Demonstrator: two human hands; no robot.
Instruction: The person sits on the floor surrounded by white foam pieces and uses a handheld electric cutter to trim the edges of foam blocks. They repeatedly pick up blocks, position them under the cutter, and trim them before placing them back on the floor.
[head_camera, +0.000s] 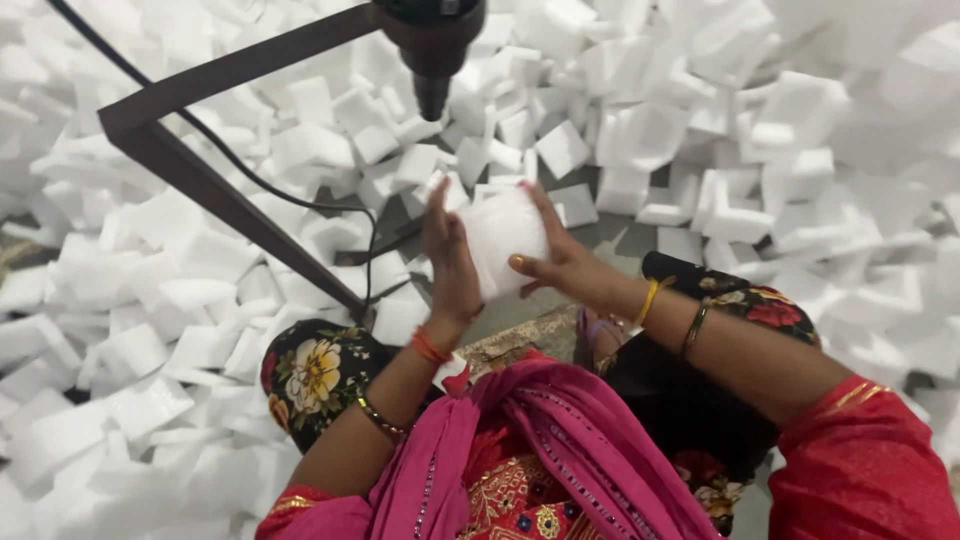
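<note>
A white foam block (500, 240) is held between both my hands in front of me. My left hand (450, 260) presses its left side with the fingers upright. My right hand (555, 255) wraps its right side, thumb toward me. Directly above the block hangs a dark power tool (432, 45) with its tip (432, 100) pointing down, a short gap above the foam. The tool sits on a brown metal frame (190, 170).
Piles of white foam pieces (150, 330) cover the floor on all sides. A black cable (260, 180) runs along the frame's slanted leg. My pink scarf (560, 440) and flowered cloth over my knees (310, 375) fill the near edge.
</note>
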